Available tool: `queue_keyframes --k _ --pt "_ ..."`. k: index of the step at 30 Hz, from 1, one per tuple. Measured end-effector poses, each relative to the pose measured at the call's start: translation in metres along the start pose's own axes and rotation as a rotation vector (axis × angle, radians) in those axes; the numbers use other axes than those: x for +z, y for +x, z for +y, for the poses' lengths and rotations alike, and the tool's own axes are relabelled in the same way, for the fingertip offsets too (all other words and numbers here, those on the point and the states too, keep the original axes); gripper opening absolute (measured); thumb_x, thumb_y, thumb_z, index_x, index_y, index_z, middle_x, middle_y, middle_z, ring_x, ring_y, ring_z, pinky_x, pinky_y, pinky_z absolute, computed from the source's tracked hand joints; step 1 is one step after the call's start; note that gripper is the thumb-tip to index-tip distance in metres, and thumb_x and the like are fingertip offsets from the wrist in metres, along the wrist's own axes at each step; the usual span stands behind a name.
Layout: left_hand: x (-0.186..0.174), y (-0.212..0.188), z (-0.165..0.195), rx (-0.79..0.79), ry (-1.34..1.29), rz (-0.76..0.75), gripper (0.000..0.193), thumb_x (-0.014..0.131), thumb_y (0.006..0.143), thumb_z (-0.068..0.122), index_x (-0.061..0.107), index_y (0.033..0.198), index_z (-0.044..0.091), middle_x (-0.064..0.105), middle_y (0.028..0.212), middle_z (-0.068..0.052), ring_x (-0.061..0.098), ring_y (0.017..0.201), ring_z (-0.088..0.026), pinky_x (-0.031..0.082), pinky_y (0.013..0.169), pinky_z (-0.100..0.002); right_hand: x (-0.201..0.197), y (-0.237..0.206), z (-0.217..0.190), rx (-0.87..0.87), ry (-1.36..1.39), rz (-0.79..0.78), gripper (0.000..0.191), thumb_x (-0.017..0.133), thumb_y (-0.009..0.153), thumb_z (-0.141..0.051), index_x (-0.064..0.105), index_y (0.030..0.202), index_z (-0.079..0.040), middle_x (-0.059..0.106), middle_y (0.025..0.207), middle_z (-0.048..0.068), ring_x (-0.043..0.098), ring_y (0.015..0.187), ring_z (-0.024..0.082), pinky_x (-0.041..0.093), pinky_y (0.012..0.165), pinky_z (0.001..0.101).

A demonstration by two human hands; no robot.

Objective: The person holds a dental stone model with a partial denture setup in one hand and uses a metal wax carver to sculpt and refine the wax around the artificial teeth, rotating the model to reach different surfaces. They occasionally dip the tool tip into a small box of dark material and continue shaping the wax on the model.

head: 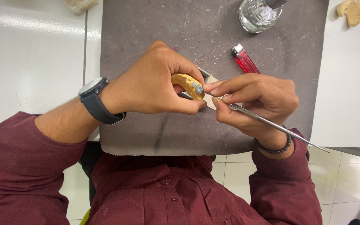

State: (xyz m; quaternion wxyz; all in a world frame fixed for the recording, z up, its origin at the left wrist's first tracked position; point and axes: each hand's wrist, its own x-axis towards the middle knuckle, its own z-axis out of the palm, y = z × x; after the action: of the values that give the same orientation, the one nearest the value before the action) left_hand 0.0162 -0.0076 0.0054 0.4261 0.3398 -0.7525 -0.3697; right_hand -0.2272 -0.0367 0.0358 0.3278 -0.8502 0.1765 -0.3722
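Observation:
My left hand [157, 81] grips a small yellow dental cast [186, 82] over the grey mat [142, 133]. A small grey piece sits on the cast's end by my thumb. In my right hand [257, 102] I pinch a thin metal carving instrument [271, 125] like a pen. Its tip touches the grey piece on the cast, and its long handle runs out past my right wrist to the lower right. A dark watch is on my left wrist and a bead bracelet on my right.
A red lighter [244, 60] lies on the mat behind my right hand. A clear glass jar [259, 14] stands at the mat's far edge. Another yellow cast [352, 11] rests on the white table at far right, and a plastic container [79, 5] at far left.

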Motion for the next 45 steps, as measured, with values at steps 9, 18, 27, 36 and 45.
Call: queue_keyframes --k 9,18,27,36,45 --pt "0.0 0.0 0.001 0.007 0.007 0.004 0.024 0.088 0.078 0.024 0.08 0.091 0.006 0.074 0.071 -0.002 0.067 0.059 -0.008 0.05 0.056 -0.022 -0.001 0.0 -0.001 -0.003 0.012 -0.005 0.022 0.08 0.085 0.011 0.061 0.087 0.0 0.074 0.096 0.017 0.079 0.096 0.029 0.07 0.084 0.0352" --pt "0.0 0.0 0.003 -0.008 0.006 0.002 0.025 0.087 0.077 0.024 0.08 0.091 0.005 0.073 0.07 -0.002 0.066 0.058 -0.008 0.049 0.055 -0.022 -0.001 -0.002 -0.001 0.016 0.028 0.008 0.022 0.079 0.084 0.01 0.06 0.086 0.0 0.073 0.097 0.017 0.078 0.096 0.029 0.07 0.085 0.0349" --pt "-0.001 0.0 0.002 0.018 -0.008 0.011 0.025 0.088 0.078 0.024 0.08 0.093 0.005 0.073 0.072 -0.001 0.065 0.06 -0.006 0.049 0.056 -0.021 0.001 0.0 -0.001 0.014 0.02 0.003 0.021 0.079 0.086 0.011 0.061 0.087 0.001 0.073 0.096 0.018 0.079 0.096 0.03 0.07 0.085 0.0354" --pt "0.013 -0.002 0.004 -0.061 0.017 0.222 0.021 0.088 0.084 0.022 0.078 0.095 0.007 0.068 0.068 -0.002 0.062 0.059 -0.006 0.045 0.055 -0.022 0.005 -0.01 0.002 0.058 0.046 0.12 0.023 0.077 0.094 0.01 0.055 0.096 0.003 0.071 0.099 0.02 0.078 0.1 0.031 0.07 0.089 0.0355" --pt "0.045 -0.006 0.01 -0.074 -0.031 0.452 0.019 0.085 0.093 0.015 0.075 0.107 0.008 0.077 0.089 0.0 0.064 0.068 -0.003 0.049 0.059 -0.019 0.011 -0.02 0.009 0.101 0.056 0.215 0.022 0.078 0.101 0.008 0.056 0.102 0.002 0.072 0.104 0.021 0.078 0.101 0.026 0.067 0.086 0.0291"
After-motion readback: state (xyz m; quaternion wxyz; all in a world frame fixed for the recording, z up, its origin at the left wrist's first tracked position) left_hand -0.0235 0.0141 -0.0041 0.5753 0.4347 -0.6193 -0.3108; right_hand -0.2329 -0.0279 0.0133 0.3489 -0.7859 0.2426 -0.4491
